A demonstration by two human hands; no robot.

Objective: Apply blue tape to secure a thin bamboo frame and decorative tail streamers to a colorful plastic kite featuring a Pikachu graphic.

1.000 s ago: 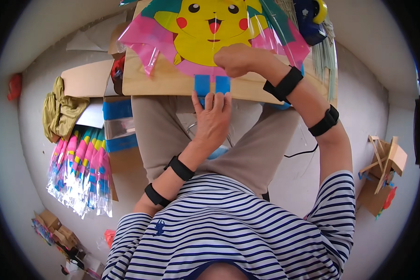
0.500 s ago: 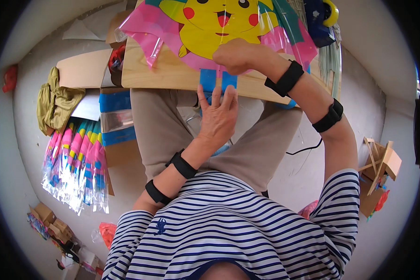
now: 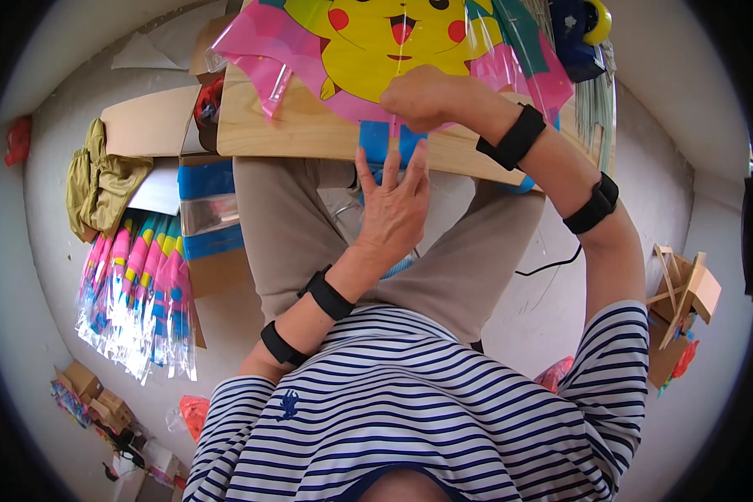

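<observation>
A wooden board (image 3: 309, 130) lies across the lap, carrying a pink-and-yellow cartoon kite (image 3: 376, 50). The right hand (image 3: 422, 96), fingers curled, pinches the kite's lower edge; just below it the left hand (image 3: 393, 209), fingers spread, presses the blue tail strip (image 3: 376, 142). Judged step: fixing the tail; next, firm pressing along the joint.

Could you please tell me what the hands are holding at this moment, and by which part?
The right hand pinches the colourful plastic kite at its lower edge; the left hand touches its blue tail, fingers spread.

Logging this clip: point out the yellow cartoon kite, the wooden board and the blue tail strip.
yellow cartoon kite (image 3: 368, 50), head view, on its yellow belly.
wooden board (image 3: 301, 130), head view, bare wood left of the hands.
blue tail strip (image 3: 376, 142), head view, its upper left part.
</observation>
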